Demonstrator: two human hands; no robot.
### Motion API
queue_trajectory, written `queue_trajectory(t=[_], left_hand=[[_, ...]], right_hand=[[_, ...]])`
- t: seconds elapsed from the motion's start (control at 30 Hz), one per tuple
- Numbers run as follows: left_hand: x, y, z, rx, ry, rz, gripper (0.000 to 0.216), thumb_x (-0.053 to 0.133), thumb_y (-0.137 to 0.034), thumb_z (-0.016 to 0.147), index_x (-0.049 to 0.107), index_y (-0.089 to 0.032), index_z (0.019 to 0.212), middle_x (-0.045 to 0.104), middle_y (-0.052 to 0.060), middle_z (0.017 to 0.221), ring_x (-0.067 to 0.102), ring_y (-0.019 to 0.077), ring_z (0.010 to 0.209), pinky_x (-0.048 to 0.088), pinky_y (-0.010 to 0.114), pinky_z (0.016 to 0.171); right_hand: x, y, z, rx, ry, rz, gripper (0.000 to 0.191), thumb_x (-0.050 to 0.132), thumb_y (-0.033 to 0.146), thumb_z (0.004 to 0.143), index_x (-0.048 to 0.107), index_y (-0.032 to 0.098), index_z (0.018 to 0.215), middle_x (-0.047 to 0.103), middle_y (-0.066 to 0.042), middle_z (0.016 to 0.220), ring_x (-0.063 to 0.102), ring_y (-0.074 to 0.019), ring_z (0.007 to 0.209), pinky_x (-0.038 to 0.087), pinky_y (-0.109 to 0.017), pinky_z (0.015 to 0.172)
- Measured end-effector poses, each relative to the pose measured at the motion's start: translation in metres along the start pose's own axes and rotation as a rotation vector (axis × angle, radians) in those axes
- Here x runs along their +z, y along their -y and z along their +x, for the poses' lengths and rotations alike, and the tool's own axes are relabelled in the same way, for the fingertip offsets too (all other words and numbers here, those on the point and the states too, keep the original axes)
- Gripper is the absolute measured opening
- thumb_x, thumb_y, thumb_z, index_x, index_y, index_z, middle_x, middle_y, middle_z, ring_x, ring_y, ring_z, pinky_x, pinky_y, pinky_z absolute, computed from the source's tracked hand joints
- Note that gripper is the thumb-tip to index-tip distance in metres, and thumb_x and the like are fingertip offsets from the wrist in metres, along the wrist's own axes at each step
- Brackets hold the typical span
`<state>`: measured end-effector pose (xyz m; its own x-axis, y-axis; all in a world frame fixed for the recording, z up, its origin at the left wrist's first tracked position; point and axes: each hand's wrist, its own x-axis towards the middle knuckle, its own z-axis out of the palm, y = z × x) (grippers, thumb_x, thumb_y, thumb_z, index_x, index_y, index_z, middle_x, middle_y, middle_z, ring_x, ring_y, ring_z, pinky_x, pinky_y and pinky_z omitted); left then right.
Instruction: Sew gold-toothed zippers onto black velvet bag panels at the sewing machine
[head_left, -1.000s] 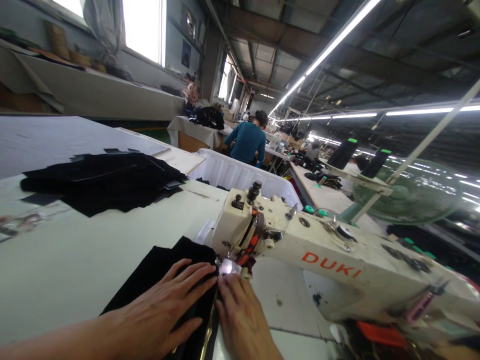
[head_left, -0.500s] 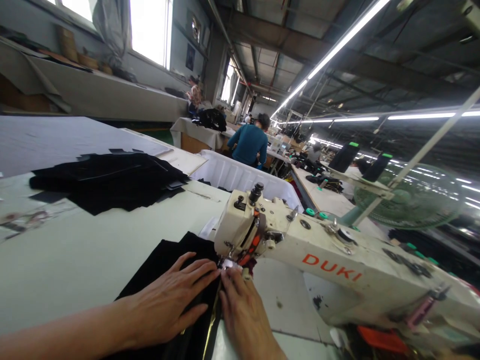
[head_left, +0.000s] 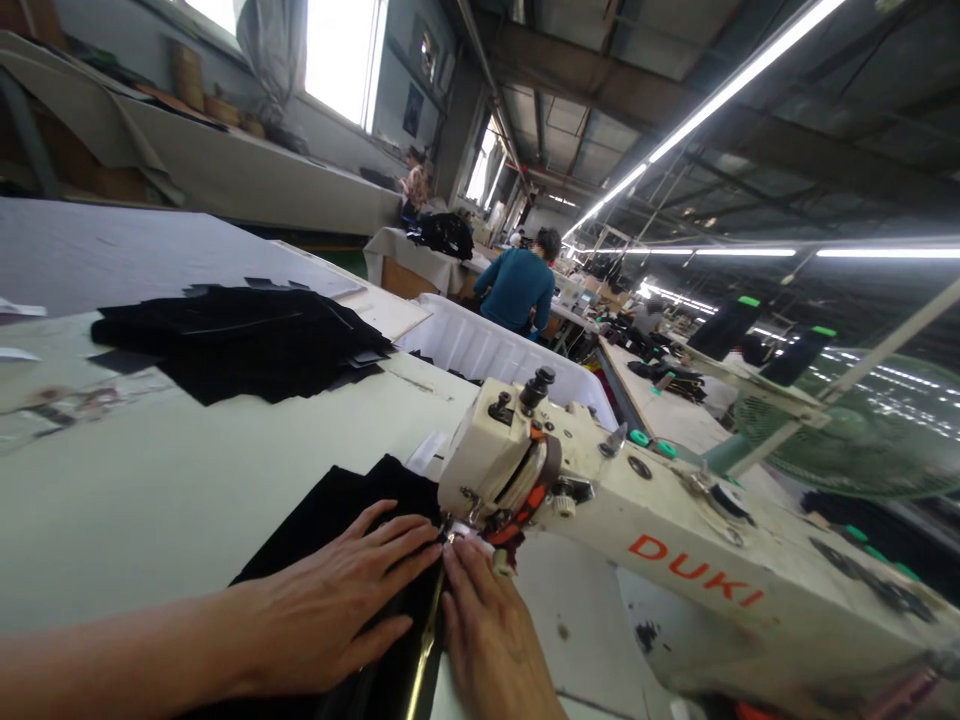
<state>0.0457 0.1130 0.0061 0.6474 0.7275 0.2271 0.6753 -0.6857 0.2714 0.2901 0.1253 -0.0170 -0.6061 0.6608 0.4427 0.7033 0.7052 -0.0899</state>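
Observation:
Black fabric (head_left: pixel 337 500) lies on the table and runs under the needle area of a sewing machine (head_left: pixel 600 500) marked DUKI. A shiny gold-coloured strip (head_left: pixel 424 655) runs lengthwise along the fabric's right part, between my hands. My left hand (head_left: pixel 352 590) rests flat on the fabric, fingers spread and tips close to the presser foot (head_left: pixel 455 533). Right beside the foot, my right hand (head_left: pixel 491 620) lies palm down along the fabric's right edge, its fingers stretched out side by side. The fingertips of both hands nearly meet there. The needle itself cannot be made out.
A stack of black cut pieces (head_left: pixel 247 335) lies on the table to the left. Behind the machine stands a white plastic bin (head_left: pixel 495 350), with a person in a blue top (head_left: pixel 519 285) beyond it. Thread cones (head_left: pixel 724 325) and a green fan (head_left: pixel 862 420) are at the right.
The view has swung slightly, so the machine and background sit farther right. Both hands stay on the fabric beside the presser foot, nearly unmoved. More of the gold-coloured strip shows between them.

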Motion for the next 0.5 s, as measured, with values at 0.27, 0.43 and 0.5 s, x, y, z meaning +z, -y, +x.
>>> queue_trajectory(t=[0.27,0.43,0.5], left_hand=[[-0.005,0.008,0.012,0.03,0.005,-0.015,0.06,0.055,-0.033,0.101,0.036,-0.027,0.157,0.046,0.008,0.158,0.038,0.0287,0.148,0.023,0.053,0.125],[-0.016,-0.026,-0.015,0.012,0.076,-0.03,0.061,0.045,-0.046,0.106,0.029,-0.023,0.16,0.031,0.012,0.165,0.025,0.0325,0.153,0.016,0.063,0.123],[-0.015,-0.051,-0.041,0.026,0.096,-0.029,0.087,0.058,-0.057,0.097,0.014,-0.023,0.164,0.02,0.014,0.167,0.02,0.036,0.153,0.021,0.062,0.122]], right_hand=[[-0.011,0.001,0.01,0.024,0.106,0.04,0.048,0.044,0.011,0.097,0.055,0.01,0.143,0.057,-0.016,0.146,0.055,-0.0315,0.134,0.052,-0.051,0.108],[-0.036,0.015,0.003,0.082,0.127,0.158,0.049,0.047,0.01,0.094,0.055,0.011,0.143,0.054,-0.017,0.148,0.049,-0.0286,0.138,0.044,-0.051,0.115],[-0.048,0.032,-0.018,0.132,0.114,0.204,0.057,0.044,0.007,0.091,0.048,0.013,0.148,0.049,-0.015,0.152,0.047,-0.0251,0.141,0.044,-0.048,0.116]])
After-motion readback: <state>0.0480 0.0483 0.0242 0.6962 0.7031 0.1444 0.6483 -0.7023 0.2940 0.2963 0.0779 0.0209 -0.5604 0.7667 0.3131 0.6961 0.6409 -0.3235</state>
